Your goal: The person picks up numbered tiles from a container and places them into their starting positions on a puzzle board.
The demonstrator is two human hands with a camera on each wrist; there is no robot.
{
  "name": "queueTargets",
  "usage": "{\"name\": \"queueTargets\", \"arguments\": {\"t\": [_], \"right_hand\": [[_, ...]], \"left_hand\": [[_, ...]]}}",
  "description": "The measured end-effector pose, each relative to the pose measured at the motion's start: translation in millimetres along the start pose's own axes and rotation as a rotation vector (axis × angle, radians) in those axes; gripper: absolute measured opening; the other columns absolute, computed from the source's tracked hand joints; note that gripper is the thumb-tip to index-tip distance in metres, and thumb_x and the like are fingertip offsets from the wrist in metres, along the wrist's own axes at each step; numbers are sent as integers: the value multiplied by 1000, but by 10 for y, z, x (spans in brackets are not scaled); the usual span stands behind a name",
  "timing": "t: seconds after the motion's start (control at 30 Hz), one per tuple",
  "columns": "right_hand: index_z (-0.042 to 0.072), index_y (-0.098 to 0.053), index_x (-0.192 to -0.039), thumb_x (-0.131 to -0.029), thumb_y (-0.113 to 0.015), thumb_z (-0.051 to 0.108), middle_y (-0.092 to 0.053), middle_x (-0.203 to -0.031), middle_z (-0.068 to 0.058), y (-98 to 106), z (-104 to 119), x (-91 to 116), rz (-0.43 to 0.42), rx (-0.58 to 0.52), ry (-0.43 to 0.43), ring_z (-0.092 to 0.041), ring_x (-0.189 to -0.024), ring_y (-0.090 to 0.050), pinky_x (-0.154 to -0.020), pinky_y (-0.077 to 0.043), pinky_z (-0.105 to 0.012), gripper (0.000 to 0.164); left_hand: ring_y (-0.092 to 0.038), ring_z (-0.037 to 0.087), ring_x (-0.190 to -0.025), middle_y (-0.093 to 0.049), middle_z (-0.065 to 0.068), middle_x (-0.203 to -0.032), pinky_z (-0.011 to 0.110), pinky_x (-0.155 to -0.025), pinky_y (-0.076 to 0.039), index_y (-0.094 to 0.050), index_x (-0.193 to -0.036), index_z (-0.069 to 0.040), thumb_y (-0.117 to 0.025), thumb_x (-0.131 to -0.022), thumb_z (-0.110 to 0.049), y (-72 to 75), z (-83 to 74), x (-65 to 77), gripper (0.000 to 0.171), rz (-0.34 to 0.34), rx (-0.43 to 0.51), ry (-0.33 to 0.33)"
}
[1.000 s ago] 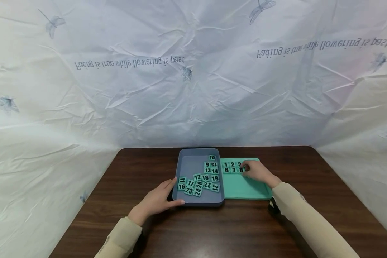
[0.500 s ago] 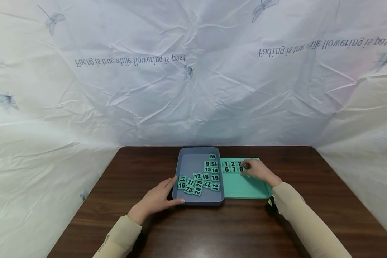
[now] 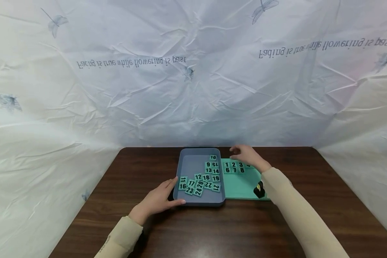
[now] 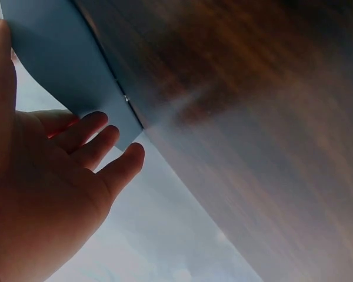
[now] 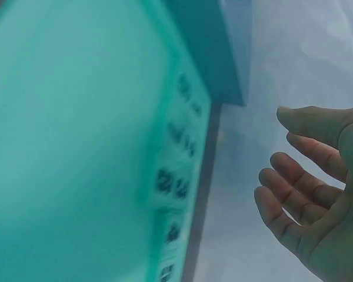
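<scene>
My left hand (image 3: 158,200) rests at the near left corner of a grey-blue tray (image 3: 193,161), fingers along its left wall and thumb at the front rim. In the left wrist view its fingers are relaxed beside the tray's blue side (image 4: 65,53). Numbered green tiles lie in the tray, among them a tile 10 (image 3: 213,157) near the far right corner and a tile 16 (image 3: 182,186). My right hand (image 3: 247,156) hovers over the far edge of a green board (image 3: 240,186), fingers loosely bent and holding nothing. On the board sit tiles 1 (image 3: 227,165), 2, 3 and 6, 7, 8 (image 3: 242,170); more lie partly behind the hand.
The board stands directly against the tray's right side. Both are on a dark wooden table (image 3: 142,161). A crumpled white sheet with printed writing (image 3: 193,107) hangs behind and around the table. A black device (image 3: 259,190) shows under the right wrist.
My right hand has lifted from beside tile 8 and moved up and left, over the board's far edge. A tile 4 now shows beside tile 3. My left hand has stayed at the tray.
</scene>
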State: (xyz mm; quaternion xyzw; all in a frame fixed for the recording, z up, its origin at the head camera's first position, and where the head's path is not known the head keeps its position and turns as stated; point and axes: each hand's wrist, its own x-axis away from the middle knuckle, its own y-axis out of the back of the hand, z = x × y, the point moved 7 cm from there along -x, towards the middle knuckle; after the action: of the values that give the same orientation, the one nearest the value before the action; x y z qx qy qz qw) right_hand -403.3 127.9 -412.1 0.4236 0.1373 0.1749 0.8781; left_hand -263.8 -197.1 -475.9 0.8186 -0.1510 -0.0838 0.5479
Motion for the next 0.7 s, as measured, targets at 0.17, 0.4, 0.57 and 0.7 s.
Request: {"name": "queueTargets", "arguments": {"t": [0.17, 0.4, 0.57, 0.7], "right_hand": [[-5, -61, -131, -100, -64, 16, -61, -126, -26, -35, 192, -180, 16, -2, 19, -37, -112, -59, -89, -50, -51, 37], [-7, -63, -131, -98, -65, 13, -63, -127, -25, -256, 472, -384, 71, 43, 39, -36, -113, -62, -91, -53, -48, 38], [-7, -62, -132, -97, -67, 11, -63, -129, -23, -426, 525, -543, 93, 79, 19, -36, -115, -61, -94, -52, -47, 39], [-7, -60, -134, -98, -65, 9, -62, -131, -22, -569, 595, -617, 127, 118, 22, -36, -118, -60, -96, -52, -47, 40]], "left_hand": [[-41, 34, -142, -37, 15, -158, 57, -105, -43, -28, -161, -14, -54, -83, -82, -4, -13, -2, 107, 4, -4, 0], [-41, 35, -142, -36, 16, -158, 58, -105, -42, -28, -161, -14, -56, -83, -80, -10, -15, 13, 106, 13, 11, 1], [-41, 35, -142, -36, 16, -158, 58, -105, -42, -28, -161, -14, -57, -84, -79, -7, -11, 2, 104, 10, 8, -2], [-40, 34, -142, -36, 15, -159, 57, -106, -42, -27, -162, -16, -56, -83, -81, -17, 1, 6, 106, 16, 10, 14]]}}
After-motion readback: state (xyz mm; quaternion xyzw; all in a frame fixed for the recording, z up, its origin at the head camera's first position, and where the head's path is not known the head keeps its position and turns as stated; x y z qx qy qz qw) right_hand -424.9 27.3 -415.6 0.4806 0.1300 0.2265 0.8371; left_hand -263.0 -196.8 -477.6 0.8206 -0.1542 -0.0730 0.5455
